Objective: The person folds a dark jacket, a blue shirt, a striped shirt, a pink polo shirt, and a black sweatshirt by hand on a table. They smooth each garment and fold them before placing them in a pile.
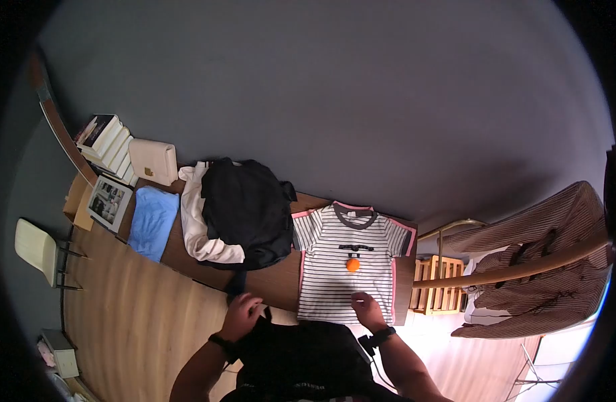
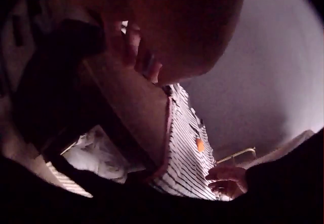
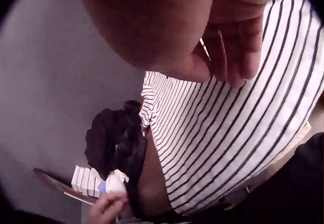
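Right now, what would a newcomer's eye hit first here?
Likely the striped T-shirt, spread out at the right end of the dark brown table, with a bright orange spot on its front and the right hand over its lower part. Next, the bulky black garment heaped left of it, a white sleeve showing along its left side. Then the light blue cloth farther left.

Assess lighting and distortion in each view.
Head: fisheye circle with black corners, glare washing out the floor at lower right, striped T-shirt legible; left wrist: very dim, left hand mostly a shadowed mass; right wrist: brighter, right hand shaded against the pale striped T-shirt.
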`<state>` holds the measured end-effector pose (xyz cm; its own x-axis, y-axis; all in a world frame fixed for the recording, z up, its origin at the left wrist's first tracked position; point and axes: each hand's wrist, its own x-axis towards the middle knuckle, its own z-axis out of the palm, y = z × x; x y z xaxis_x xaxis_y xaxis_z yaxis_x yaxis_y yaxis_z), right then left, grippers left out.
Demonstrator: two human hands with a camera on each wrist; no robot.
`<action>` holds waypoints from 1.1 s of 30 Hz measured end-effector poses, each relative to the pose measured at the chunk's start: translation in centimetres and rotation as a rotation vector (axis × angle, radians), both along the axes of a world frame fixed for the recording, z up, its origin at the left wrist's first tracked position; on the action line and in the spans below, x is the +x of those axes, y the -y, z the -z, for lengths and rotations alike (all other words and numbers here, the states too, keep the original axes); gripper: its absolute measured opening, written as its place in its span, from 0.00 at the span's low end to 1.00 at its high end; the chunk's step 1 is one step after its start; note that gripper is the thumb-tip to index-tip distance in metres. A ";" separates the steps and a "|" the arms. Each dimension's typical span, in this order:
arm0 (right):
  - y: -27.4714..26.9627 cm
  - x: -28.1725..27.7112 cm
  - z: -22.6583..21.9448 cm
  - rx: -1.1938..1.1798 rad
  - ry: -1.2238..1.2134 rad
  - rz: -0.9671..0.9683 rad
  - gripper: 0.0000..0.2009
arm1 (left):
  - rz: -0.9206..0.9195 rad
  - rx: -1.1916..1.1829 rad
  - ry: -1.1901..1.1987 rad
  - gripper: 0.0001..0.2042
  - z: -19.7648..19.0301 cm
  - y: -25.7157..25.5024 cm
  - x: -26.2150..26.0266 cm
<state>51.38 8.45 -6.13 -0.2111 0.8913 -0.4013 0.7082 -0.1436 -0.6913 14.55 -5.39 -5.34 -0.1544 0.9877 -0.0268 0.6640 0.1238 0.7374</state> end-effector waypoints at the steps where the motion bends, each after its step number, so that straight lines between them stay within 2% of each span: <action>1: 0.0 0.8 -0.7 -0.065 -0.017 0.025 0.14 | 0.042 0.120 -0.126 0.12 -0.9 -2.3 1.5; 3: 0.0 2.8 -0.1 0.046 0.028 -0.048 0.12 | 0.100 0.145 -0.300 0.16 -3.2 -6.8 3.8; 4: 0.1 3.6 0.2 0.083 0.007 -0.025 0.12 | 0.108 0.143 -0.368 0.19 -3.7 -9.1 4.6; 6: 0.7 4.8 0.6 0.109 -0.019 0.002 0.11 | 0.122 0.131 -0.440 0.21 -3.1 -12.0 5.3; 8: 0.7 5.8 0.9 0.266 0.063 -0.009 0.11 | 0.093 0.079 -0.695 0.23 -1.4 -14.3 5.7; 9: 0.9 6.1 0.8 0.267 0.061 -0.003 0.11 | 0.114 -0.004 -0.681 0.24 0.5 -14.6 4.9; 11: 1.3 6.7 0.4 0.188 -0.092 0.186 0.10 | 0.107 -0.171 -0.732 0.24 2.1 -14.8 3.4; 13: 1.8 8.4 1.1 0.181 -0.095 0.218 0.10 | 0.008 -0.208 -0.717 0.26 2.5 -14.4 1.6; 15: 2.1 10.0 2.3 0.236 -0.018 0.252 0.10 | -0.014 -0.256 -0.698 0.26 2.8 -13.8 -0.8; 17: 2.5 11.5 3.6 0.275 -0.023 0.223 0.09 | -0.015 -0.329 -0.730 0.26 1.7 -13.4 -1.5; 19: 2.5 12.0 3.2 0.205 -0.069 0.225 0.10 | -0.070 -0.377 -0.710 0.26 1.1 -12.8 -1.7; 21: 2.0 12.0 2.2 0.185 -0.020 0.186 0.10 | -0.091 -0.228 -0.811 0.23 1.5 -11.7 -1.0; 22: 1.5 12.0 1.8 0.173 0.025 0.152 0.11 | -0.094 -0.238 -0.807 0.23 1.1 -11.2 -0.1; 25: -0.2 11.8 1.7 0.104 0.078 0.169 0.13 | -0.277 0.076 -0.488 0.11 -0.8 -9.7 5.1; 27: -1.1 11.4 1.3 0.081 0.117 0.140 0.15 | -0.320 0.086 -0.246 0.10 1.4 -7.4 8.2; 29: -1.8 11.2 0.8 0.042 0.200 0.088 0.19 | -0.324 -0.151 0.040 0.11 1.3 -5.7 11.1; 31: -2.2 11.5 1.4 0.019 0.225 0.044 0.22 | -0.312 -0.243 0.120 0.12 2.2 -4.2 12.8; 33: -2.4 11.7 2.1 -0.019 0.300 0.044 0.25 | -0.341 -0.267 0.084 0.14 2.6 -3.0 13.8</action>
